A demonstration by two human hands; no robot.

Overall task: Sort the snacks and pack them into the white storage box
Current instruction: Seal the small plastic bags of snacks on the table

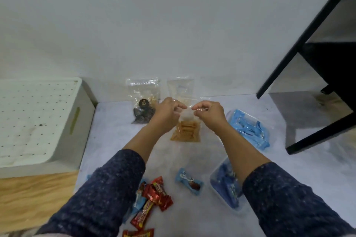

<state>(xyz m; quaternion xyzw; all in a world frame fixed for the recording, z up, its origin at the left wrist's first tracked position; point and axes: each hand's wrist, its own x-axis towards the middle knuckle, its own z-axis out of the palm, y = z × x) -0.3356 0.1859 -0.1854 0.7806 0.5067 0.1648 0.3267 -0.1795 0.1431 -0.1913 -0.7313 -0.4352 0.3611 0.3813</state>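
While both hands meet at the mouth of the clear bag of orange snacks (185,131), pinching it from either side: left hand (167,112) curled on the left corner of the top edge, right hand (208,112) curled on the right corner, fingertips nearly touching over the middle. Bag standing roughly upright on the pale floor (192,161), mouth up and toward the wall, snacks settled in the bottom. Long axis running away from the body, top edge crosswise between the two hands. Equally near to both hands, dead centre, so probably a two-handed seal along that top edge; judgement only.

White storage box (38,121) off to the left, lid on, well apart from the bag; left hand the nearer one for a carry over there. Bag of dark cookies (144,109) just behind the left hand, another clear bag (180,88) behind that against the wall. Blue wrappers in a bag (248,129) right of the right hand, more in a clear tub (225,186) nearer the body. Loose blue snack (189,181) and red snacks (154,196) near the sleeves, unsorted.
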